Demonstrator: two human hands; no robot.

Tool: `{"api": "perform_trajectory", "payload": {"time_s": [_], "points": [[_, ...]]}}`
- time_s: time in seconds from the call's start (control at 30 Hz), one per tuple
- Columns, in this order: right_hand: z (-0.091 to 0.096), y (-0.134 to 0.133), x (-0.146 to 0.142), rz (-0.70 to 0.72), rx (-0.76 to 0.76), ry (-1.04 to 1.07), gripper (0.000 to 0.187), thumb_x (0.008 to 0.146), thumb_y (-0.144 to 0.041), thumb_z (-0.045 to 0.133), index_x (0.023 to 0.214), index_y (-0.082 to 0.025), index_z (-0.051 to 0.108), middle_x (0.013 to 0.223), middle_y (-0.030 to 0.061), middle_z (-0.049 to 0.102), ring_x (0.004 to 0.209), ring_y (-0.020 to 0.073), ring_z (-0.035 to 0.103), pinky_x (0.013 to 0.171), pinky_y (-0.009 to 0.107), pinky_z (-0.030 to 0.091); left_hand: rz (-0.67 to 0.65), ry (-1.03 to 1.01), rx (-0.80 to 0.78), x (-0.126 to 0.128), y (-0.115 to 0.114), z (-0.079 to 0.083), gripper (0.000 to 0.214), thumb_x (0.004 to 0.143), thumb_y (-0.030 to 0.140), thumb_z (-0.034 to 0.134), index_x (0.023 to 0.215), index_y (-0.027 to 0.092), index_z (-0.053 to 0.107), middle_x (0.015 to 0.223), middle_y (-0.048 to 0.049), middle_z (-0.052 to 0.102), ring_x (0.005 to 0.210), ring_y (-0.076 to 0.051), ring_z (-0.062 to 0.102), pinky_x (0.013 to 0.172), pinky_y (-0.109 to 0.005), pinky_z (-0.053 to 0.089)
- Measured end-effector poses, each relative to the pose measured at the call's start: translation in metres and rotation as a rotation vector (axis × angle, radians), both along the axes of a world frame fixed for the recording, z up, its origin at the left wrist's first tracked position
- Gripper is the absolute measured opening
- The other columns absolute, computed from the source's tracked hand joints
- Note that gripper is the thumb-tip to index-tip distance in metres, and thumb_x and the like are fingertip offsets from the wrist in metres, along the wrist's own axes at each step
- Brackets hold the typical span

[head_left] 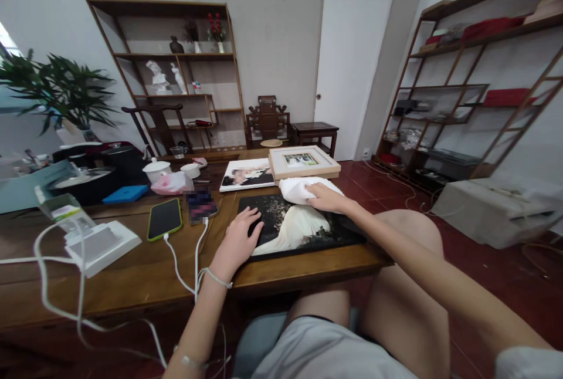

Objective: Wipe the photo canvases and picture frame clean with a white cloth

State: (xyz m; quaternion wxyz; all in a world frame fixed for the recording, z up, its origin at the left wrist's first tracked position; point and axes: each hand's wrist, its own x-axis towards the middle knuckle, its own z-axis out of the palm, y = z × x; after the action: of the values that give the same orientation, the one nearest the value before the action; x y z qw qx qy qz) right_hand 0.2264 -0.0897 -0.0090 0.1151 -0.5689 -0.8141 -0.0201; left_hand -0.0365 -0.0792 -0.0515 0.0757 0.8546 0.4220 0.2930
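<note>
A dark photo panel (303, 229) showing a white dress lies flat on the wooden table in front of me. My left hand (241, 235) rests on the panel's left edge with its fingers spread. With my right hand (325, 197) I grip a white cloth (301, 189) over the panel's far edge. Part of the cloth is bunched under my fingers. Just beyond lie a white-edged photo print (247, 175) and a pale framed picture (303, 162), close to the cloth.
On the wooden table (281, 273), a phone in a green case (165, 219) is plugged into a white cable. White cables loop at the left, near a white box (103, 244). A lidded white cup (156, 170) and a blue box (125, 193) stand farther back.
</note>
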Motion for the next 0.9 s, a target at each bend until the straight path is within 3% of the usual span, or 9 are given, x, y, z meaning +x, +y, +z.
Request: {"api": "perform_trajectory", "payload": {"time_s": [0.1, 0.17, 0.33, 0.43, 0.53, 0.63, 0.77, 0.9], "points": [[0.0, 0.007, -0.002, -0.012, 0.025, 0.001, 0.019, 0.076, -0.012, 0.041, 0.087, -0.013, 0.057, 0.095, 0.0136, 0.064, 0.09, 0.0261, 0.055, 0.08, 0.034, 0.038, -0.001, 0.007, 0.014, -0.001, 0.001, -0.001, 0.037, 0.086, 0.03, 0.043, 0.11, 0.011, 0.064, 0.124, -0.0122, 0.059, 0.124, -0.025, 0.046, 0.103, -0.042, 0.038], [-0.002, -0.003, -0.005, -0.007, 0.033, -0.009, 0.018, 0.074, -0.011, 0.042, 0.085, -0.013, 0.057, 0.094, 0.0143, 0.064, 0.09, 0.027, 0.055, 0.083, 0.037, 0.037, -0.004, 0.007, 0.027, -0.001, 0.001, -0.002, 0.036, 0.086, 0.031, 0.042, 0.109, 0.013, 0.064, 0.123, -0.0111, 0.059, 0.123, -0.024, 0.047, 0.102, -0.042, 0.038], [-0.005, -0.065, -0.022, 0.075, 0.024, -0.014, 0.021, 0.069, -0.008, 0.042, 0.083, -0.016, 0.057, 0.105, 0.0132, 0.062, 0.103, 0.0265, 0.053, 0.096, 0.042, 0.032, -0.01, 0.002, 0.044, 0.0, 0.003, -0.004, 0.037, 0.086, 0.03, 0.041, 0.108, 0.012, 0.064, 0.123, -0.0116, 0.06, 0.123, -0.024, 0.047, 0.103, -0.043, 0.038], [-0.007, -0.105, -0.041, 0.161, 0.012, 0.059, 0.027, 0.064, -0.006, 0.042, 0.084, -0.018, 0.056, 0.123, 0.0138, 0.055, 0.125, 0.0259, 0.037, 0.104, 0.048, 0.022, -0.008, 0.003, 0.055, 0.0, 0.003, -0.006, 0.036, 0.086, 0.03, 0.042, 0.109, 0.014, 0.064, 0.122, -0.0109, 0.061, 0.123, -0.024, 0.047, 0.102, -0.043, 0.038], [-0.009, -0.12, -0.056, 0.166, -0.026, 0.101, 0.028, 0.062, -0.005, 0.043, 0.083, -0.018, 0.056, 0.126, 0.0158, 0.053, 0.131, 0.0244, 0.03, 0.107, 0.05, 0.016, -0.009, 0.0, 0.039, -0.001, 0.003, -0.006, 0.036, 0.085, 0.03, 0.043, 0.109, 0.013, 0.064, 0.123, -0.0113, 0.06, 0.123, -0.025, 0.047, 0.102, -0.043, 0.039], [-0.01, -0.102, -0.059, 0.113, 0.0, 0.093, 0.03, 0.067, -0.007, 0.043, 0.091, -0.015, 0.057, 0.127, 0.0175, 0.052, 0.127, 0.0265, 0.034, 0.105, 0.05, 0.019, -0.008, 0.0, 0.01, 0.0, 0.003, -0.005, 0.037, 0.086, 0.029, 0.042, 0.11, 0.012, 0.063, 0.125, -0.0125, 0.058, 0.124, -0.026, 0.046, 0.101, -0.045, 0.038], [-0.005, -0.049, -0.043, -0.003, 0.016, 0.033, 0.023, 0.074, -0.012, 0.041, 0.09, -0.014, 0.058, 0.109, 0.015, 0.061, 0.106, 0.0283, 0.051, 0.096, 0.045, 0.029, -0.007, 0.005, 0.003, 0.0, 0.002, -0.002, 0.036, 0.086, 0.029, 0.041, 0.109, 0.012, 0.064, 0.124, -0.0121, 0.059, 0.124, -0.025, 0.045, 0.102, -0.044, 0.037], [0.001, -0.005, -0.025, -0.068, 0.009, 0.02, 0.023, 0.075, -0.011, 0.038, 0.086, -0.013, 0.058, 0.098, 0.0151, 0.064, 0.094, 0.0284, 0.056, 0.086, 0.042, 0.036, -0.015, 0.003, 0.009, -0.001, 0.001, -0.001, 0.036, 0.087, 0.03, 0.042, 0.108, 0.011, 0.064, 0.123, -0.0122, 0.059, 0.124, -0.025, 0.046, 0.103, -0.042, 0.037]]}}
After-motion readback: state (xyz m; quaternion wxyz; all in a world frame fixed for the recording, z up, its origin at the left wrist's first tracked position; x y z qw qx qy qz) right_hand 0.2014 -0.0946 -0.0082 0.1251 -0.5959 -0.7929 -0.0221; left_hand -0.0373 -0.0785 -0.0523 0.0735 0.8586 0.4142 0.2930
